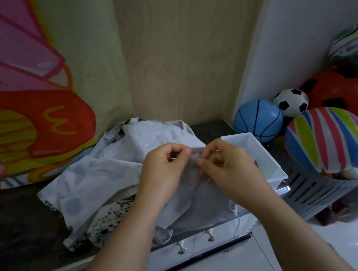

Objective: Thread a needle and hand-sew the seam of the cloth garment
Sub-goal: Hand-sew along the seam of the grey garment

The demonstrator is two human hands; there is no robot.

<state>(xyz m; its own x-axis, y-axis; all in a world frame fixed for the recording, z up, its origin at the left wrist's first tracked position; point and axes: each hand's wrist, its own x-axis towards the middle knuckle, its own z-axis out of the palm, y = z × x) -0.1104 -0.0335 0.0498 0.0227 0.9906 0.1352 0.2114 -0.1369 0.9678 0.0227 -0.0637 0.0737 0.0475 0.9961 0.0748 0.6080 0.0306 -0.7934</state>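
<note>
A pale grey-white patterned garment (104,172) lies bunched on a dark countertop (12,217). My left hand (164,164) pinches a fold of the cloth near its raised edge. Directly to its right, my right hand (221,163) pinches a thin needle (195,156) at that same edge, fingertips almost touching the left hand's. A white thread (235,213) hangs in a loop below my right wrist and trails down over the counter's edge.
A white plastic tray (266,154) stands behind my right hand. A slatted grey basket (313,187) at the right holds several balls, among them a blue one (258,121). White drawers with knobs (210,234) sit below the counter. A colourful cartoon cloth (24,98) hangs at left.
</note>
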